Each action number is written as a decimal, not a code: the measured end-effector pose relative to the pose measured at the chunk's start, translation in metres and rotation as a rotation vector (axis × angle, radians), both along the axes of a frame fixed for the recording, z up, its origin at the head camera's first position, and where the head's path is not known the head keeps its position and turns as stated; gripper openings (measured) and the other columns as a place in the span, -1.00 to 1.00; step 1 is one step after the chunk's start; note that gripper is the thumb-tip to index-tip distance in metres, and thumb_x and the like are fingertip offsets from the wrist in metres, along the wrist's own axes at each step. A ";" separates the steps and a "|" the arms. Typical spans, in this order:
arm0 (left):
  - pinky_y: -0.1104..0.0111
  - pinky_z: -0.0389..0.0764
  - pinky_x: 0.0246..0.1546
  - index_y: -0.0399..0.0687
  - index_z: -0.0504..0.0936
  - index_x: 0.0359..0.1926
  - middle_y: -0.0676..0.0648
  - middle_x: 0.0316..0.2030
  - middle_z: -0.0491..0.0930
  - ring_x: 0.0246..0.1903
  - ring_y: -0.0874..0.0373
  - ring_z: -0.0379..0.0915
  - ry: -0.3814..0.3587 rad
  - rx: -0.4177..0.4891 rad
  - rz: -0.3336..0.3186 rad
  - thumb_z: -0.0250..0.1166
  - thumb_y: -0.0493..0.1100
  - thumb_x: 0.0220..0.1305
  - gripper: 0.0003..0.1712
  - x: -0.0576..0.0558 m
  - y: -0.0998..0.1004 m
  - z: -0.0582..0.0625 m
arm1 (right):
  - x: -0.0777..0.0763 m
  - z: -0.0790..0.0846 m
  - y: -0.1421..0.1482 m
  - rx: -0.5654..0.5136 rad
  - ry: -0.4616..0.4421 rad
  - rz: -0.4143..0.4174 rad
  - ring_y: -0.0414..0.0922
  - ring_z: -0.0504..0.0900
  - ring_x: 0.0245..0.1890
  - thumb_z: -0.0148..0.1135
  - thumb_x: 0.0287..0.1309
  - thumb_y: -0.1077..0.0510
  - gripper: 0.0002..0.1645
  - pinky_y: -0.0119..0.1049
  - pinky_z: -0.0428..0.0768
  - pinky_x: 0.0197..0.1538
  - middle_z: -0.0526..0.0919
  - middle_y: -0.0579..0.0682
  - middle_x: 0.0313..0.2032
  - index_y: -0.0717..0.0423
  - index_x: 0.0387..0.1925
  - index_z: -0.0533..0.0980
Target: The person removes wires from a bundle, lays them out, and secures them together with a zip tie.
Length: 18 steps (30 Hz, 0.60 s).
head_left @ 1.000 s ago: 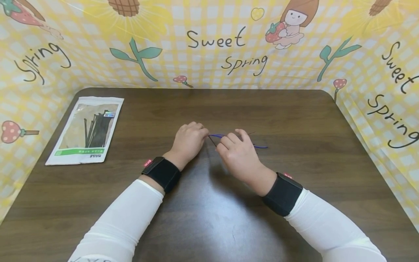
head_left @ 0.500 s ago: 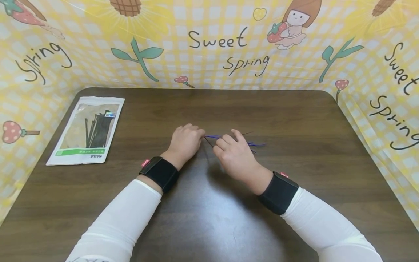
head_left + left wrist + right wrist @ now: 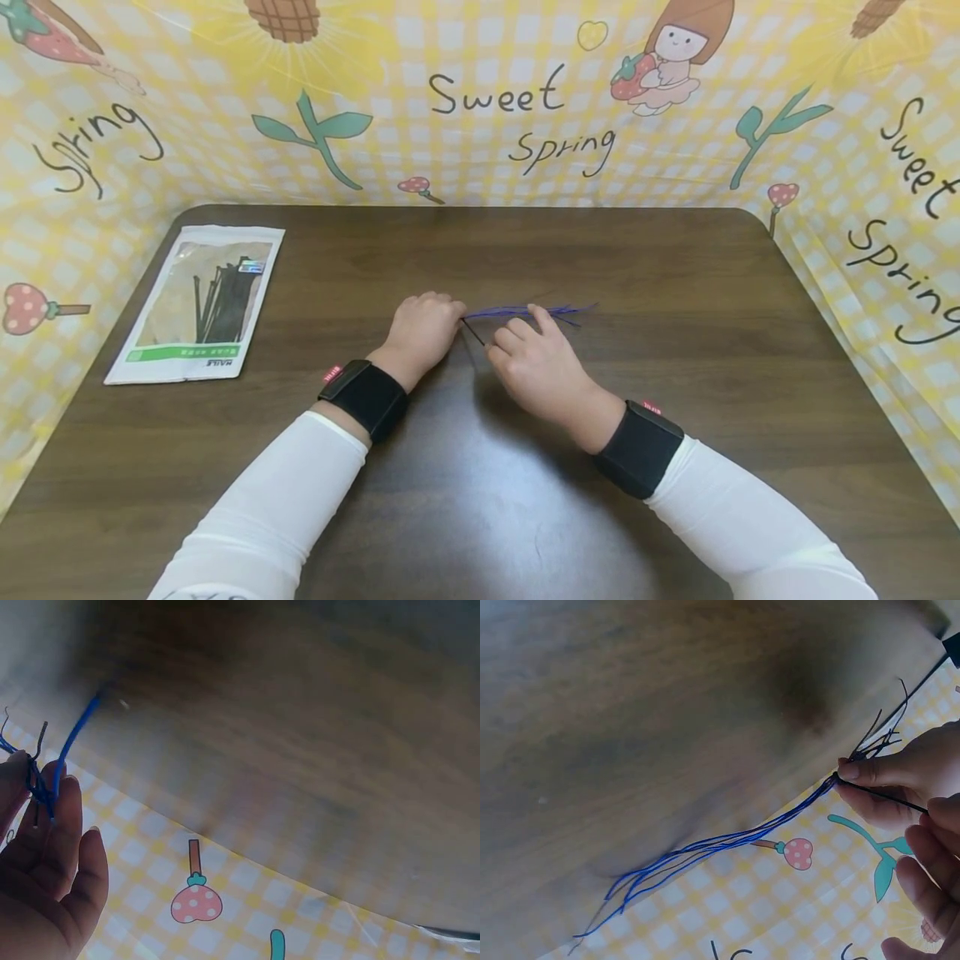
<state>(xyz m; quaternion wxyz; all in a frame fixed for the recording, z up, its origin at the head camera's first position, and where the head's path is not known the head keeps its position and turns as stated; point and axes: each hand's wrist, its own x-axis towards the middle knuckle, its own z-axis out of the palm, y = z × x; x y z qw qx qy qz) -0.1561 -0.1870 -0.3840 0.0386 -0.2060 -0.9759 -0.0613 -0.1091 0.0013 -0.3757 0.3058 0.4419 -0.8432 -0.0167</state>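
A bundle of thin blue wires point(image 3: 727, 838) stretches out to the right from my left hand point(image 3: 423, 337), which pinches it near one end between thumb and fingers. Short dark wire ends point(image 3: 874, 742) stick out past that thumb in the right wrist view. A black cable tie point(image 3: 885, 796) circles the bundle right at the left fingertips. Its straight tail runs to my right hand point(image 3: 543, 367), where thumb and finger grip the end. The right forefinger is raised and overlaps the wires in the head view. Part of the bundle lies hidden in the left hand.
A white and green packet point(image 3: 195, 304) of black cable ties lies at the left of the brown wooden table point(image 3: 675, 267). A yellow checked cloth point(image 3: 480, 133) stands behind and along both sides of the table.
The wires have come out of the right hand's hold and now spread freely behind it. The right hand grips just the tie's tail. Both hands have shifted slightly left.
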 end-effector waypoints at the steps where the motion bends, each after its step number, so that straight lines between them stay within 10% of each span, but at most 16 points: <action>1: 0.11 0.54 -0.24 -0.09 0.69 -0.22 -0.11 -0.29 0.65 -0.22 -0.07 0.57 0.001 0.001 0.000 0.21 -0.26 0.30 -0.87 0.000 0.000 0.000 | 0.001 -0.001 0.001 0.005 -0.002 -0.001 -0.06 0.59 -0.25 0.26 0.08 0.25 -0.91 0.04 0.47 0.11 0.66 -0.09 -0.38 0.07 -0.43 0.67; 10: 0.05 0.56 -0.22 -0.15 0.62 -0.35 -0.14 -0.31 0.67 -0.23 -0.10 0.60 0.002 0.063 -0.001 0.23 -0.29 0.26 -0.94 -0.004 0.003 -0.004 | 0.006 -0.013 0.003 0.033 -0.092 0.063 -0.10 0.50 -0.35 0.26 0.09 0.29 -0.90 -0.30 0.58 -0.23 0.61 -0.04 -0.38 0.16 -0.35 0.67; 18: 0.13 0.58 -0.19 -0.13 0.67 -0.19 -0.11 -0.19 0.68 -0.17 -0.01 0.60 -0.245 0.239 0.092 0.26 -0.25 0.29 -0.89 -0.014 0.002 -0.002 | 0.011 -0.020 -0.004 0.202 -0.151 0.037 -0.13 0.47 -0.34 0.25 0.17 0.16 -0.89 -0.30 0.53 -0.20 0.60 -0.08 -0.38 0.10 -0.34 0.66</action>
